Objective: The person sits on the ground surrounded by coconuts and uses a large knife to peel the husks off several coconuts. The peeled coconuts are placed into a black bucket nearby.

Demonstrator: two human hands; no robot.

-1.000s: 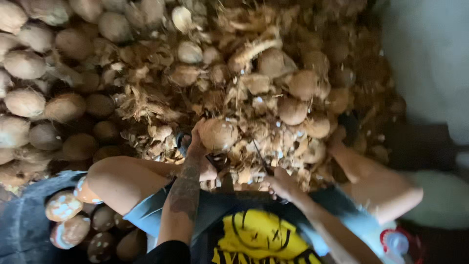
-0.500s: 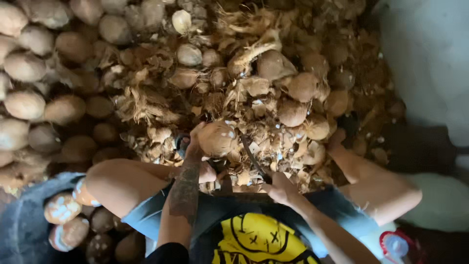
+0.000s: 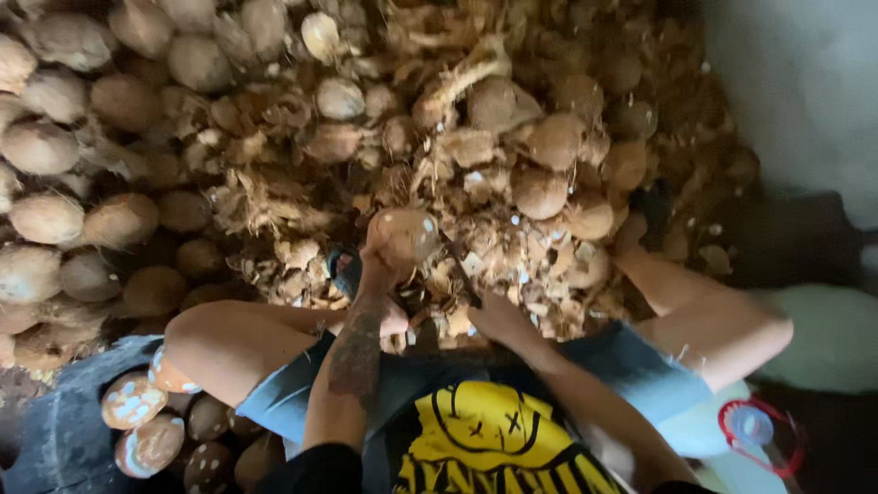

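The left hand [image 3: 380, 261] grips a round brown husked coconut [image 3: 402, 233] above the heap of fibrous husk scraps [image 3: 512, 247] between the knees, while the right hand [image 3: 498, 320] is closed around a dark blade [image 3: 460, 265] angled toward it.

Coconut [image 3: 402, 236] in left hand [image 3: 380, 265]: pale brown shell, matt, mostly smooth with fibre remnants. Husk heap [image 3: 274, 206] at 12 o'clock: dry fibrous, rough, stringy, tan. Whole coconuts [image 3: 46, 146] at 9 o'clock: hairy matt husk. Blade [image 3: 462, 270] by right hand [image 3: 498, 320]: dark, dull, probably metal. Shorts [image 3: 631, 366]: blue denim cloth. Shirt [image 3: 485, 439]: black cloth, matt yellow print. Peeled coconuts [image 3: 133, 402] at 8 o'clock: brown skin with white patches.
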